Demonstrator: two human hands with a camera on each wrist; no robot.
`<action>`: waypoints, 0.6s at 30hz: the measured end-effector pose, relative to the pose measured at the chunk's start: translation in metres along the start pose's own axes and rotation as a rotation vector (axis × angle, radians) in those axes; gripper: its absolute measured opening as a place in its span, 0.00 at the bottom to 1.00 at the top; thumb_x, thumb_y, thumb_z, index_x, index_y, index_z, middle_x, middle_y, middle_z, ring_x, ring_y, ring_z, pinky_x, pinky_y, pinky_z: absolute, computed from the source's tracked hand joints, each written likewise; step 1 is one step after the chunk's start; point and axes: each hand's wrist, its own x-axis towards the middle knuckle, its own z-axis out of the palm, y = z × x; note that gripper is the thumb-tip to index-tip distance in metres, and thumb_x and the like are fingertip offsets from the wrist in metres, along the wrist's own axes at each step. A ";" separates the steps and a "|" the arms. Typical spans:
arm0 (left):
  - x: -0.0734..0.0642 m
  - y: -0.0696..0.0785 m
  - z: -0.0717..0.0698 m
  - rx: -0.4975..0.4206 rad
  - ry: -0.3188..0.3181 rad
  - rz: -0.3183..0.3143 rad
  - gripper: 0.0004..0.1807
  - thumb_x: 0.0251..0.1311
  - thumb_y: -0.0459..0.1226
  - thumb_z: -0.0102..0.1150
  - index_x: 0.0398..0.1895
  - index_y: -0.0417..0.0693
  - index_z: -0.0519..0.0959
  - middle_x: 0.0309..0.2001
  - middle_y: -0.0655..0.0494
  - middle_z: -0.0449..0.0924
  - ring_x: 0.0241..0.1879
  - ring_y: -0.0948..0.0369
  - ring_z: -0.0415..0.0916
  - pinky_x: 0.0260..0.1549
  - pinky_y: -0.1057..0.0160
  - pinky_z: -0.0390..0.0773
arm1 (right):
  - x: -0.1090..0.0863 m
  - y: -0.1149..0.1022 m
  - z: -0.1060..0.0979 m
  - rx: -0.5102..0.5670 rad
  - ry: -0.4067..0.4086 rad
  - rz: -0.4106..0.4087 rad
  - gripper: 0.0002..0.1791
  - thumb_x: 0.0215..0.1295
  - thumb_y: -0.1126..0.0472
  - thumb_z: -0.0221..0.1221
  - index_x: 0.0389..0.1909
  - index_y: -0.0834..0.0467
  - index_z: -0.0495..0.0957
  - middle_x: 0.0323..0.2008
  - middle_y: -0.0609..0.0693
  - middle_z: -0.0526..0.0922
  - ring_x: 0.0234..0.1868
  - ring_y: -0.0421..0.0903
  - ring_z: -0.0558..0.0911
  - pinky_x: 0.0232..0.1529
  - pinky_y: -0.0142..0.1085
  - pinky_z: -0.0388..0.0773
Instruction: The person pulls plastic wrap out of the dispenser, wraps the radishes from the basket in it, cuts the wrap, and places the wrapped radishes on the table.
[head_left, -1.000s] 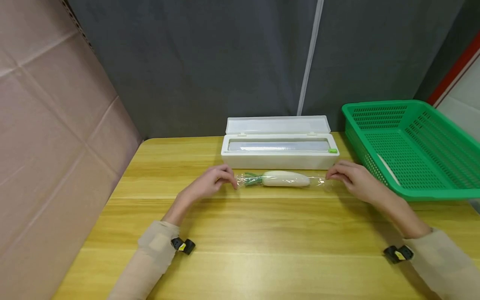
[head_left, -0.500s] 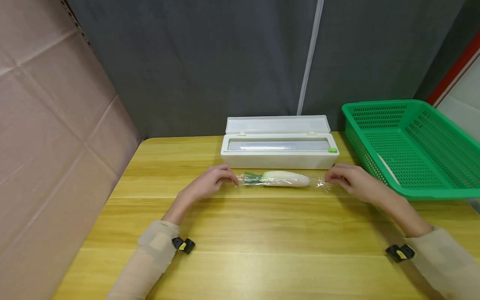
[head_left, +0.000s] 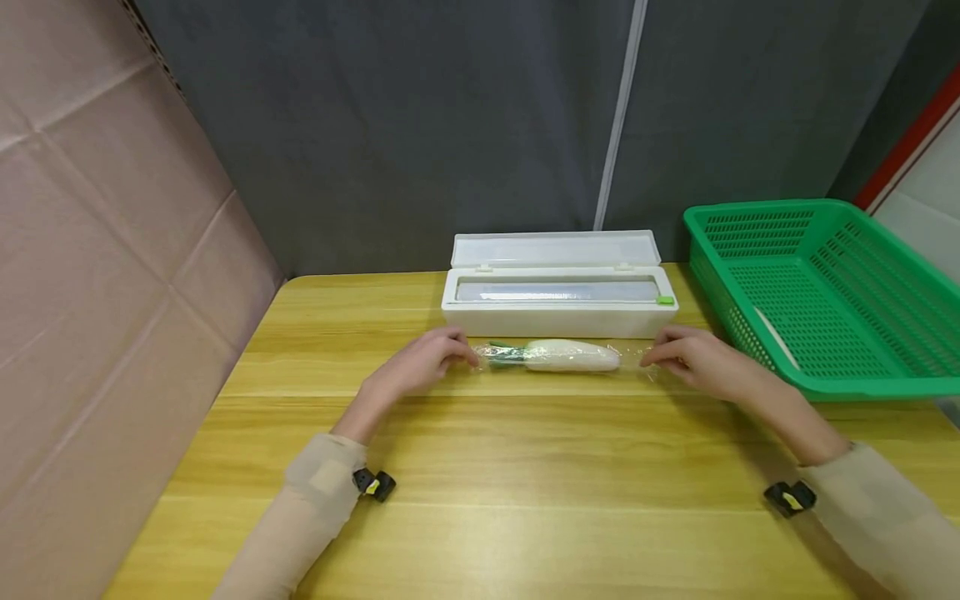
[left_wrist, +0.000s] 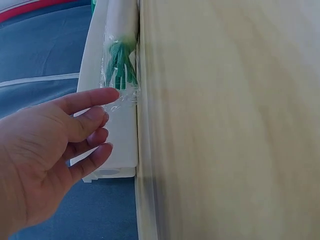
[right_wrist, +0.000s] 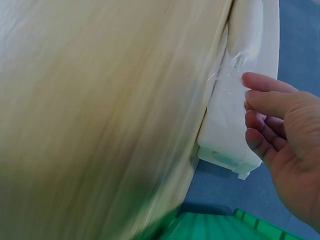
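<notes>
A white radish with green leaves lies crosswise on the table, wrapped in clear plastic wrap that reaches past both its ends. My left hand pinches the wrap at the leafy end between thumb and index finger, the other fingers loosely bent. At the opposite end my right hand pinches the loose wrap, with index finger and thumb close together in the right wrist view. The exact contact on the thin film is hard to see. Just behind the radish stands a white wrap dispenser, its lid raised.
The dispenser holds a roll of wrap and has a green slider at its right. A green basket stands at the right, a thin white piece showing inside. A grey curtain hangs behind the wooden table.
My right hand has moved slightly left, toward the radish. My left hand has shifted slightly right. The wrap ends have changed shape and the leaves have shifted; dispenser and basket have stayed put.
</notes>
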 end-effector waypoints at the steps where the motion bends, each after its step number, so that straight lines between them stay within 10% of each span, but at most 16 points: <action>1: 0.001 0.000 0.000 0.002 -0.001 -0.010 0.17 0.68 0.21 0.53 0.44 0.45 0.89 0.36 0.53 0.77 0.37 0.61 0.70 0.39 0.63 0.75 | 0.000 0.000 0.001 -0.004 0.001 -0.002 0.16 0.49 0.81 0.69 0.34 0.58 0.88 0.33 0.44 0.78 0.32 0.39 0.75 0.30 0.35 0.78; 18: 0.010 0.003 0.007 -0.010 -0.026 -0.136 0.13 0.69 0.24 0.55 0.41 0.44 0.87 0.40 0.55 0.83 0.45 0.58 0.81 0.48 0.61 0.80 | 0.006 -0.003 0.008 -0.007 -0.036 0.092 0.13 0.52 0.80 0.67 0.35 0.62 0.88 0.29 0.53 0.81 0.31 0.47 0.80 0.30 0.41 0.80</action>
